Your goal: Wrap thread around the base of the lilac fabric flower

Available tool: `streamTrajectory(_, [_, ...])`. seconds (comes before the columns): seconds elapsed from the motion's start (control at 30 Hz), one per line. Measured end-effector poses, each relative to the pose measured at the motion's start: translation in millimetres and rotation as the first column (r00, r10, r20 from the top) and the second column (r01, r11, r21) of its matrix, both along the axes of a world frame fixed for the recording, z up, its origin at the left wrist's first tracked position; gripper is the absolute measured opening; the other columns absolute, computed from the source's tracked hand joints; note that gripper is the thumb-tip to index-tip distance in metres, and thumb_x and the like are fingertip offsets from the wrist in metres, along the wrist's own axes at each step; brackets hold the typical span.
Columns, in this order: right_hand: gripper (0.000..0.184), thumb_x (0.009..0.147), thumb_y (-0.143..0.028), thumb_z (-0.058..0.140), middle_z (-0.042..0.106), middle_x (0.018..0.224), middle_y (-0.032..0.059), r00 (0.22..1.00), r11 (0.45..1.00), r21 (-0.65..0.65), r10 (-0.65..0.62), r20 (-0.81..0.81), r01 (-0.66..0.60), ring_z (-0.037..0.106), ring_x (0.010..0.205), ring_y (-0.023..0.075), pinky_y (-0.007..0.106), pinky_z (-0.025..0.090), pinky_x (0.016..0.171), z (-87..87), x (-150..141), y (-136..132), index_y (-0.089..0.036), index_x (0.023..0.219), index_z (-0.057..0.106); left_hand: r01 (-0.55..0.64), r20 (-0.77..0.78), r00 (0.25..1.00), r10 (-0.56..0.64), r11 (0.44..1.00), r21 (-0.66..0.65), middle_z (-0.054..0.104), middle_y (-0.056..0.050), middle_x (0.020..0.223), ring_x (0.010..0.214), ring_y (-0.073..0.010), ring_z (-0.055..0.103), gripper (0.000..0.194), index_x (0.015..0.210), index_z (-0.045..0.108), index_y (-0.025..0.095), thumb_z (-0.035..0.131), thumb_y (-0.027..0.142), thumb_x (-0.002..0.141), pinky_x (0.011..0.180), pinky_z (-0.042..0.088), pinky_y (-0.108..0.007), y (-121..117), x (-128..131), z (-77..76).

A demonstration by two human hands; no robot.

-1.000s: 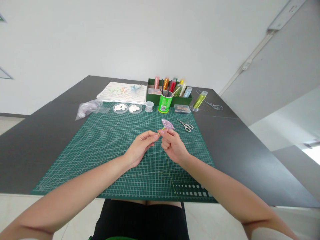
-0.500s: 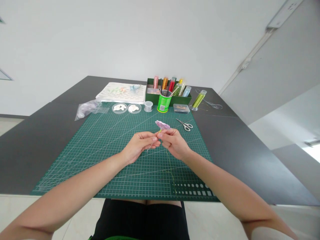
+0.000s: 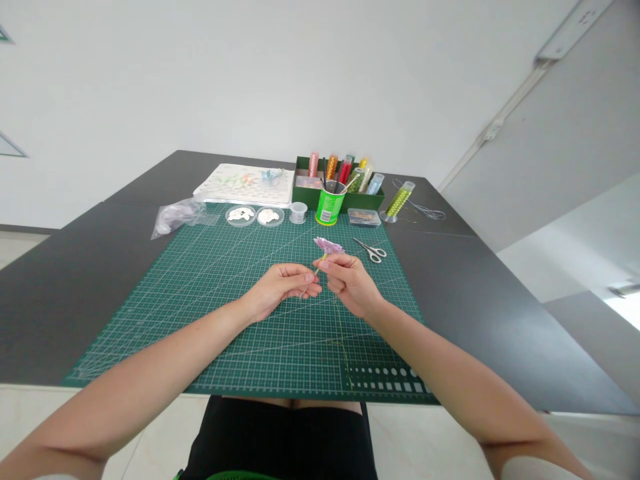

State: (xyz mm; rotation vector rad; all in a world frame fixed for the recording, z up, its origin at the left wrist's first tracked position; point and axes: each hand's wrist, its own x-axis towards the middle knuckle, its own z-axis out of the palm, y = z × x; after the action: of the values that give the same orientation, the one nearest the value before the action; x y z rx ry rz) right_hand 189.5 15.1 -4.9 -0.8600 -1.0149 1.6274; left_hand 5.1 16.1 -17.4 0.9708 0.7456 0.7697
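Observation:
A small purple craft flower (image 3: pixel 330 246) with a green-yellow stem is held above the green cutting mat (image 3: pixel 210 293). My left hand (image 3: pixel 286 283) pinches the lower stem, and a pale wire end pokes out below its fingers. Just under the petals, my right hand (image 3: pixel 349 280) pinches the top of the stem between thumb and index finger. From beneath the right hand a thin yellow-green thread (image 3: pixel 342 333) runs down over the mat toward its front edge.
White-handled scissors (image 3: pixel 373 252) lie right of the flower. Behind stand a green can (image 3: pixel 329 205) of tools, a green box (image 3: pixel 307 195) of thread spools, a lime spool (image 3: pixel 400 201), a clear case (image 3: pixel 365 217), two dishes of white pieces (image 3: pixel 241 215), a plastic bag (image 3: pixel 175 217) and white sheets (image 3: pixel 235 183).
My right hand has shifted slightly up and away from the left, so more stem shows between them. The flower has tilted a little to the right.

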Motion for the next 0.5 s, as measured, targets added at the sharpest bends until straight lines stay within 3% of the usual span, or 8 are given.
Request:
streamTrajectory(0.27, [0.026,0.062,-0.039,0.091,0.062,0.061,-0.0036,0.998,0.998,0.014,-0.053,0.023,0.053,0.019,0.044,0.0025,0.025,0.013,0.041,6.0,-2,7,-0.02,0.071,0.076,0.006,-0.091,0.996,0.001,0.997,0.074,0.081,-0.007,0.081,0.07,-0.0136,0.072,0.043,0.086,0.077,0.015,0.091,0.05,0.067,0.069,0.054,-0.024,7,-4,6.9])
streamTrajectory(0.5, [0.027,0.06,-0.04,0.09,0.053,0.051,-0.006,0.996,0.995,0.063,-0.077,0.039,0.075,0.022,0.044,0.0033,0.025,0.011,0.042,19.2,-10,10,-0.019,0.072,0.078,-0.132,-0.197,0.961,0.194,0.947,0.292,0.082,-0.009,0.091,0.086,-0.0203,0.077,0.041,0.093,0.079,0.016,0.084,0.051,0.074,0.077,0.058,-0.03,7,-5,29.5])
